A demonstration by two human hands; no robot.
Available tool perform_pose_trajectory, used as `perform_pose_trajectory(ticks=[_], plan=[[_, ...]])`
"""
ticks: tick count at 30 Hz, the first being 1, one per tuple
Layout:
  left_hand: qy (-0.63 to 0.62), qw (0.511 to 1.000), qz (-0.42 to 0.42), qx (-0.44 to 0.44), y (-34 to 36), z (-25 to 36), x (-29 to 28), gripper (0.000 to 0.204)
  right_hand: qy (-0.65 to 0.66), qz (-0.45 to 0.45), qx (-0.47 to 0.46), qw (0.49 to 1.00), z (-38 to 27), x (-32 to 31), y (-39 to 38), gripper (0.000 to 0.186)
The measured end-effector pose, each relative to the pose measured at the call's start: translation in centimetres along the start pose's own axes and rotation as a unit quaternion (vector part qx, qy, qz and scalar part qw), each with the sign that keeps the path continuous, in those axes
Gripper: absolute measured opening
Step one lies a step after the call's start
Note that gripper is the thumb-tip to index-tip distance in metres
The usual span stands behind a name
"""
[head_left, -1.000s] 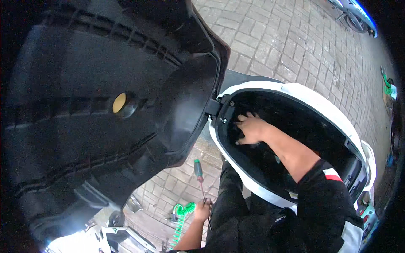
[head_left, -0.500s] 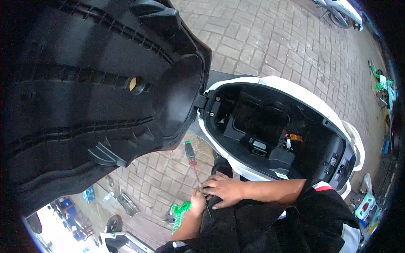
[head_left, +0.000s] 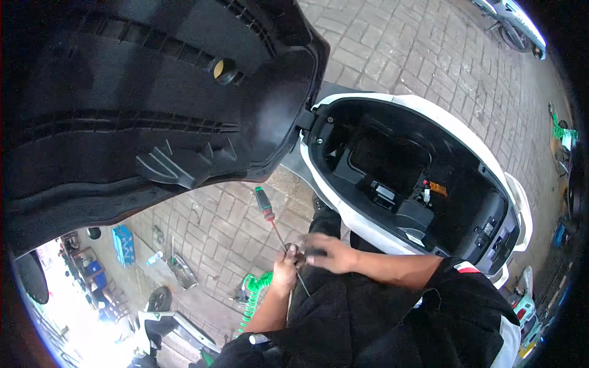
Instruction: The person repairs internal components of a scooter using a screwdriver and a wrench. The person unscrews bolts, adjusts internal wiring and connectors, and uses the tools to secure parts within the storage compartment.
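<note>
My left hand (head_left: 283,271) is closed around the thin shaft of a screwdriver (head_left: 264,203). Its green, black and red handle points up and away, and the shaft runs on below the hand toward my lap. At the fingertips sits a small dark part whose kind I cannot make out. Just to the right is my right hand (head_left: 336,254), smeared by motion, so its fingers and anything in them are unclear. Beyond the right forearm lies the open storage well (head_left: 392,153) of a white scooter, with a raised black seat (head_left: 153,92) at its left.
Inside the well are a small black box (head_left: 385,195) and an orange label (head_left: 438,188). A green coiled hose (head_left: 253,293) lies on the brick paving left of my arm. Farther left are a metal tray (head_left: 182,270), a blue crate (head_left: 123,245) and another scooter (head_left: 178,328).
My right hand has drawn slightly away from the left hand, with a gap now between them. The view has shifted, and the screwdriver stays in my left hand, its handle tilted farther left.
</note>
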State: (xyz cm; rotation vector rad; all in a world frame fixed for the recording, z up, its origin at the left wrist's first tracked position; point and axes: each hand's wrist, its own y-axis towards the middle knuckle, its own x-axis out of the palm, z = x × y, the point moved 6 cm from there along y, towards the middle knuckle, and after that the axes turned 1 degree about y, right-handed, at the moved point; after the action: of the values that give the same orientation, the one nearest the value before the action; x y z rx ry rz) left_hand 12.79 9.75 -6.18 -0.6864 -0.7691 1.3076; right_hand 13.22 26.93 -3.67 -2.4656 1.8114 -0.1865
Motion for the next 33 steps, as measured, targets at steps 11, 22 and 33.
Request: perform_pose_trajectory(ticks=[11,22,33], plan=[[0.474,0.843,-0.239,0.085,-2.3,2.4,3.5,0.011,0.231,0.073,0.243,0.939,4.9,1.5,6.9,0.027],[0.631,0.731,-0.259,-0.016,1.7,-1.7,-3.7,0.032,0.477,0.317,0.048,0.818,-3.2,-10.1,2.5,0.017],[0.716,0.544,0.158,0.407,39.6,6.7,2.4,0.053,0.479,0.398,-0.091,0.777,-3.6,-16.4,-3.2,0.024]])
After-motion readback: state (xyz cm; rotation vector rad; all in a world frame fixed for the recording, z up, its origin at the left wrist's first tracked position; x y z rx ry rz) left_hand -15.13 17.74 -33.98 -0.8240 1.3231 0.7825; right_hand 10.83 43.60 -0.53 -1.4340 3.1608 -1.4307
